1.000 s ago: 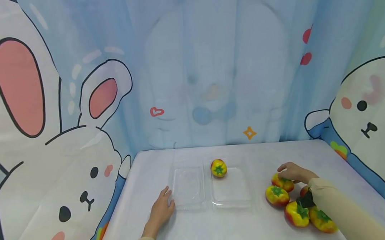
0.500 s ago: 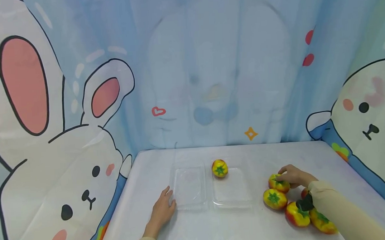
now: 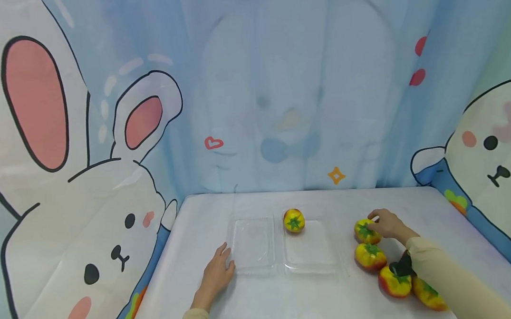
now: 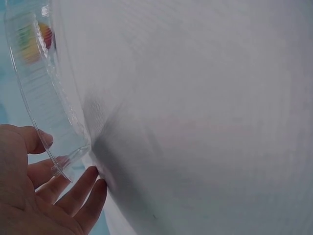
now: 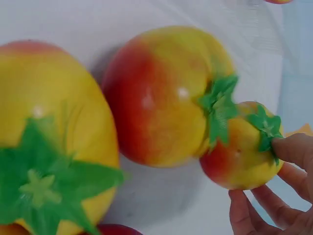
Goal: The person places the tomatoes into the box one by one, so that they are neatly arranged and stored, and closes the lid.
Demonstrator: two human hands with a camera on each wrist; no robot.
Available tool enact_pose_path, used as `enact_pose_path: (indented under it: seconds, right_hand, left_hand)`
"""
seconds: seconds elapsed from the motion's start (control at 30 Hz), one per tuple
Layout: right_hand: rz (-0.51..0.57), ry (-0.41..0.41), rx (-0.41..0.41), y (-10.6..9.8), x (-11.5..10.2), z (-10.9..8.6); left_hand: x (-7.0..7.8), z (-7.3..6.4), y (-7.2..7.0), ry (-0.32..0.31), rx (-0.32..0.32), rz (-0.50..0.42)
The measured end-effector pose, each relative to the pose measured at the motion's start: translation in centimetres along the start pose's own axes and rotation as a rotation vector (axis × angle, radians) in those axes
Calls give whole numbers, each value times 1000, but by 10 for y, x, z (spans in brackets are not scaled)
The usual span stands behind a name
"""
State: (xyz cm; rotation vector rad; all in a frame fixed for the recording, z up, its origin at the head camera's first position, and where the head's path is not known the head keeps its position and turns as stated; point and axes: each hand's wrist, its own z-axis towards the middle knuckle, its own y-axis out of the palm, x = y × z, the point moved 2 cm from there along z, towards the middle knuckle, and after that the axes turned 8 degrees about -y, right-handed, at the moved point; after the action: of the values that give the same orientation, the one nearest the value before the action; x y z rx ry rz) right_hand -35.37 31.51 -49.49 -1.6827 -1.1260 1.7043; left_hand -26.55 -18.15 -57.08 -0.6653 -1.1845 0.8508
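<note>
My right hand (image 3: pixel 388 224) holds the farthest persimmon (image 3: pixel 365 232) of a yellow-and-red group at the table's right. In the right wrist view its thumb lies on the green star-shaped calyx and the fingers reach round the side. Against that fruit sits another persimmon (image 5: pixel 166 98), with a larger-looking persimmon (image 5: pixel 54 112) beside it. My left hand (image 3: pixel 216 274) lies at the near-left edge of a clear plastic container (image 3: pixel 253 269) with two side-by-side sections. Its thumb and index finger touch the rim, the other fingers loosely extended. One persimmon (image 3: pixel 294 220) sits in the right section, far-left corner.
More persimmons, among them a near persimmon (image 3: pixel 395 283) and a partly covered persimmon (image 3: pixel 429 294), lie under and beside the right sleeve (image 3: pixel 453 270). A white cloth covers the table (image 3: pixel 287 303). A blue curtain (image 3: pixel 286 82) with printed rabbits hangs behind its far edge.
My right hand has shifted the farthest persimmon a little left and away from me, its fingers closer about it. The left hand stays at the container. The head view has tilted slightly.
</note>
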Motion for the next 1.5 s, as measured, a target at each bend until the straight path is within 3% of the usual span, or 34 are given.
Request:
enact_pose_path:
  seconds: [0.1, 0.23, 0.43, 0.73, 0.87, 1.07, 1.3, 1.5]
  right_hand:
    - [42, -21, 60, -10, -10, 0]
    - [189, -67, 126, -22, -27, 7]
    - [295, -195, 143, -26, -68, 21]
    - [261, -364, 99, 24, -111, 35]
    - [254, -397, 94, 49, -121, 36]
    - [194, -374, 145, 78, -128, 38]
    - [236, -384, 170, 100, -128, 37]
    - [261, -346, 183, 116, -124, 34]
  left_hand:
    - [1, 1, -2, 4, 2, 4]
    - [1, 6, -6, 10, 22, -1]
    - [2, 15, -10, -4, 23, -6]
    - [4, 14, -10, -17, 2, -20]
    - [4, 11, -7, -16, -8, -25]
    - [3, 7, -3, -24, -22, -10]
    - [1, 4, -3, -30, -35, -15]
    - [2, 2, -1, -18, -37, -18]
